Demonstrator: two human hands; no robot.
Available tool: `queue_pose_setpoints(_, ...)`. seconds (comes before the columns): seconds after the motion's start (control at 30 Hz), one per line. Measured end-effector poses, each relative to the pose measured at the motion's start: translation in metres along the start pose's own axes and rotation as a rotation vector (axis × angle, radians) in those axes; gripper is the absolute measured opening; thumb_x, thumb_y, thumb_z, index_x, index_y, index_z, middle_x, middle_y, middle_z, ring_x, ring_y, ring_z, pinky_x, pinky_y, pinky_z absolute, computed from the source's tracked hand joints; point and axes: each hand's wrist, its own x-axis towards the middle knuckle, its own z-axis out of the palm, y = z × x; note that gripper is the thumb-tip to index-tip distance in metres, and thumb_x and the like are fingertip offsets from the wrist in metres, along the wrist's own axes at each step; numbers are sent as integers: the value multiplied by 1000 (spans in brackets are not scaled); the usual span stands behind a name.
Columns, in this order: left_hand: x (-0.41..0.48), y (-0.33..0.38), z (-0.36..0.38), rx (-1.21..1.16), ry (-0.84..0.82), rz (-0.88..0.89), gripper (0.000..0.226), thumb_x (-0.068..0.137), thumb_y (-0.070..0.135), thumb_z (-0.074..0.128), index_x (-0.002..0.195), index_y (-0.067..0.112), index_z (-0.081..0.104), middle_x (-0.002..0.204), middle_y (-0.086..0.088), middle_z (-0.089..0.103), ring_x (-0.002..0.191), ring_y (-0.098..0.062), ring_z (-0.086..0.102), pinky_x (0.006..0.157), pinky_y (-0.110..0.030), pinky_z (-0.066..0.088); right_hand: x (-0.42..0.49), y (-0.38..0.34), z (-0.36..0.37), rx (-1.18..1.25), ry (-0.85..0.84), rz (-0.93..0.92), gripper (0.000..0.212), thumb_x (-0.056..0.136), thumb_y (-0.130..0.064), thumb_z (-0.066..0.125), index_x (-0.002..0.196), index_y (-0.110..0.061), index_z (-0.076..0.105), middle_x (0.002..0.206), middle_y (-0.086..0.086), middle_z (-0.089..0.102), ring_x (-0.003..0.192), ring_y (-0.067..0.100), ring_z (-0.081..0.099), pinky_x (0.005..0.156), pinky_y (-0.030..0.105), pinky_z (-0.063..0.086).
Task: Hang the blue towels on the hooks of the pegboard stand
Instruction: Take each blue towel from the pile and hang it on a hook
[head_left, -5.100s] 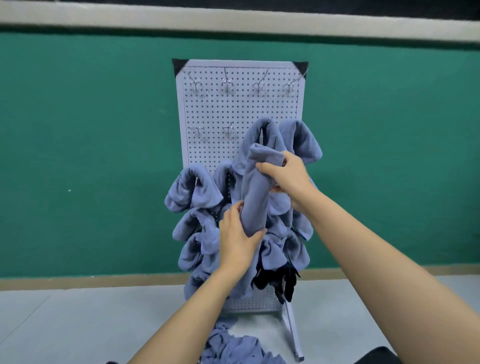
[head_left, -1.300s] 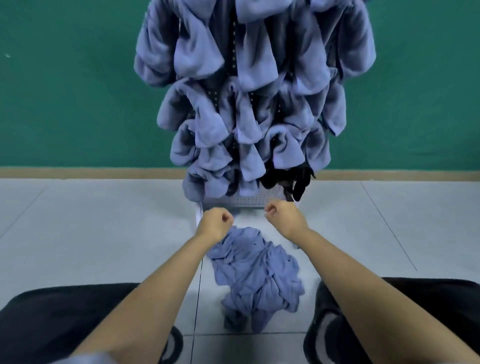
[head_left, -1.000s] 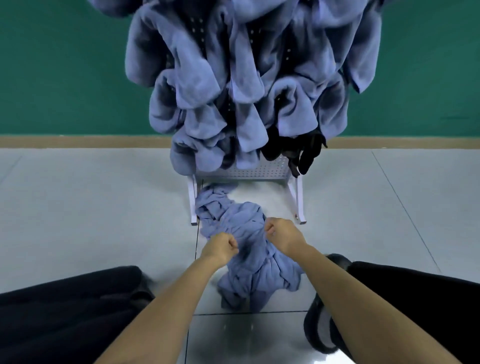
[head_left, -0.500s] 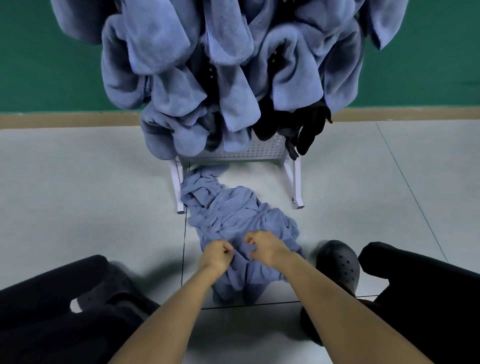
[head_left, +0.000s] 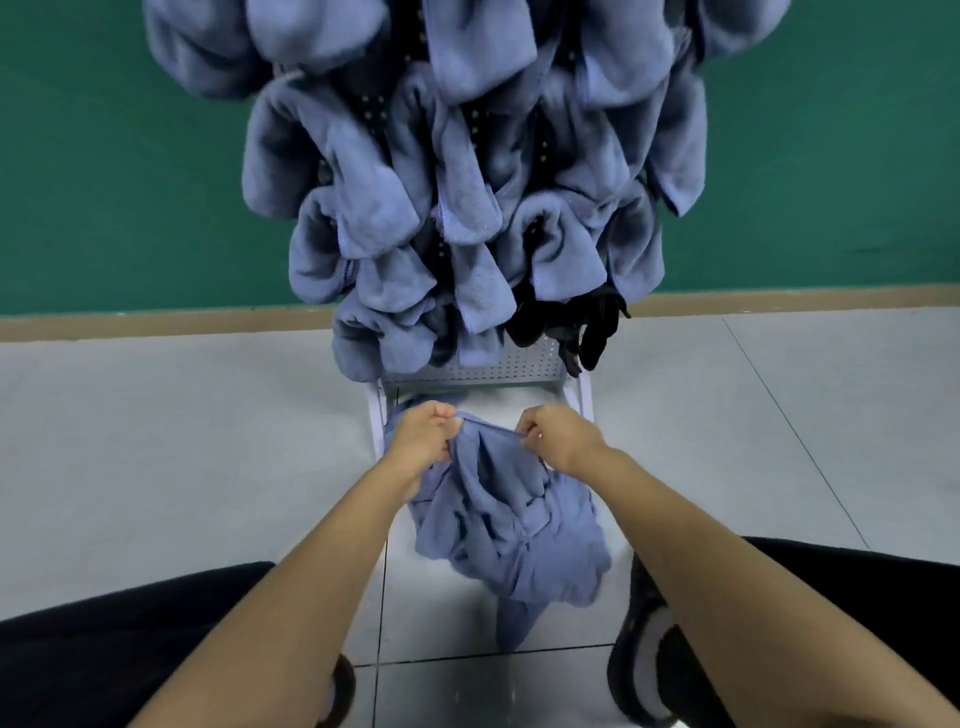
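Observation:
A blue towel (head_left: 498, 499) hangs stretched between my two hands just above the floor. My left hand (head_left: 423, 436) pinches its upper edge on the left and my right hand (head_left: 556, 434) pinches the same edge on the right. Under it, more blue cloth (head_left: 540, 577) sags toward the tiles. The white pegboard stand (head_left: 498, 366) rises right behind my hands, and several blue towels (head_left: 467, 208) hanging on it cover nearly all of the board. Its hooks are hidden under the cloth.
Black cloth pieces (head_left: 576, 322) dangle at the stand's lower right. The stand's white legs (head_left: 375, 421) rest on grey floor tiles in front of a green wall (head_left: 104, 156). My dark trouser legs and shoes (head_left: 644, 660) flank the towel pile.
I hung a towel on the board, then bent down to the pile on the floor. Both hands closed on a towel there and have now lifted its top edge off the pile.

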Motion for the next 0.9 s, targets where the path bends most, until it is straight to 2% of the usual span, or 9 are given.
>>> queue_pose_setpoints(0.2,-42,104,-24,33,-154,189,16,92,17,57,78,12,55,76,-7,53,79,-20,49,75,-30,39,-21,-43,-110,126,302,-109,12,91,-8,54,82,-14,58,79,7,60,80,30,58,76,38,49)
queue_pose_setpoints(0.27,-59,136,-31,185,-252,201,32,83,37,68,89,6,64,85,-10,64,81,-23,59,79,-33,45,-33,-60,-146,202,388,-169,11,90,-5,55,83,-11,61,70,5,58,71,24,55,74,35,49)
queue_pose_setpoints(0.37,-79,168,-34,594,-316,207,39,76,45,75,70,13,53,70,-2,50,67,-16,45,63,-28,33,-51,-86,-181,264,468,-306,11,88,1,55,85,-5,64,69,7,61,61,16,54,68,29,49)
queue_pose_setpoints(0.47,-85,183,-32,509,-319,188,39,84,33,68,63,19,38,66,-3,38,65,-16,37,61,-27,27,-62,-105,-194,391,505,-366,16,88,4,51,82,-9,60,66,1,59,54,7,54,58,17,47)
queue_pose_setpoints(0.53,-89,184,-32,283,-444,142,24,87,29,65,74,12,54,77,-9,60,75,-19,57,71,-28,43,-63,-110,-194,518,508,-383,17,89,3,52,82,-9,60,69,-1,61,60,11,57,62,16,49)
queue_pose_setpoints(0.6,-90,179,-33,267,-528,118,34,80,36,74,96,7,64,99,-11,71,95,-22,67,87,-32,52,-58,-109,-189,681,489,-391,19,89,2,53,80,-11,62,73,0,64,66,14,60,67,24,53)
queue_pose_setpoints(0.67,-88,171,-28,460,-521,123,57,68,45,82,110,12,63,113,-6,70,108,-19,65,99,-36,49,-52,-108,-180,751,482,-388,22,89,4,53,79,-13,64,74,2,65,71,17,62,70,34,54)
queue_pose_setpoints(0.77,-82,166,-20,769,-371,61,57,69,43,81,112,13,59,113,-4,66,106,-19,62,97,-36,50,-49,-114,-171,727,435,-397,23,89,5,54,80,-13,65,75,1,66,70,12,64,73,31,57)
queue_pose_setpoints(0.9,-86,178,-18,256,-484,-60,23,89,18,65,106,3,61,110,-13,67,98,-23,65,93,-34,51,-47,-118,-173,743,392,-394,24,90,1,58,79,-19,63,79,-1,65,75,16,63,78,30,57)
